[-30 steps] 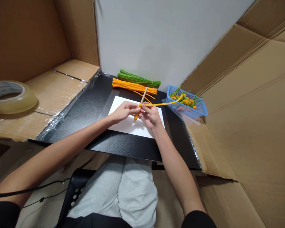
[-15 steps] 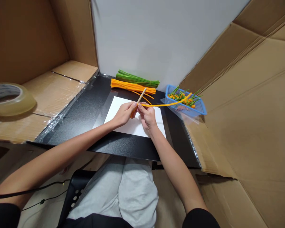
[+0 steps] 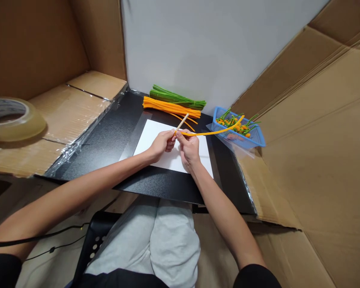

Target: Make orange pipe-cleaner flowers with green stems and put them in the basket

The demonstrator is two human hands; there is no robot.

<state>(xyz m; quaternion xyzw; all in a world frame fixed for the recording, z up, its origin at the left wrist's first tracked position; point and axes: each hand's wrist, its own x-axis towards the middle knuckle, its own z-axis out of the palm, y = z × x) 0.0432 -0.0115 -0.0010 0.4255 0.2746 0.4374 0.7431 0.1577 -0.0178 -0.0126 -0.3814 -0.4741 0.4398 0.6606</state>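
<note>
Over a white sheet of paper point(image 3: 151, 129), my left hand point(image 3: 162, 145) is closed around a thin pale wooden stick point(image 3: 183, 121), whose upper end slants up to the right. My right hand point(image 3: 189, 148) pinches an orange pipe cleaner point(image 3: 217, 132) close beside it. The pipe cleaner's long free end stretches right and curls up in front of the blue basket. Its other end meets the stick at my left fingertips, where the fingers hide how it is wound.
Bundles of green pipe cleaners point(image 3: 177, 96) and orange pipe cleaners point(image 3: 168, 106) lie at the back of the black table point(image 3: 99, 140). A blue basket point(image 3: 255, 141) of green-and-orange pieces stands right. A tape roll point(image 3: 33, 122) sits on cardboard at left.
The orange tail that hung below my left hand is no longer visible, and the left fingers are curled more tightly. The whole view has shifted slightly; the stick and pipe cleaner stay held.
</note>
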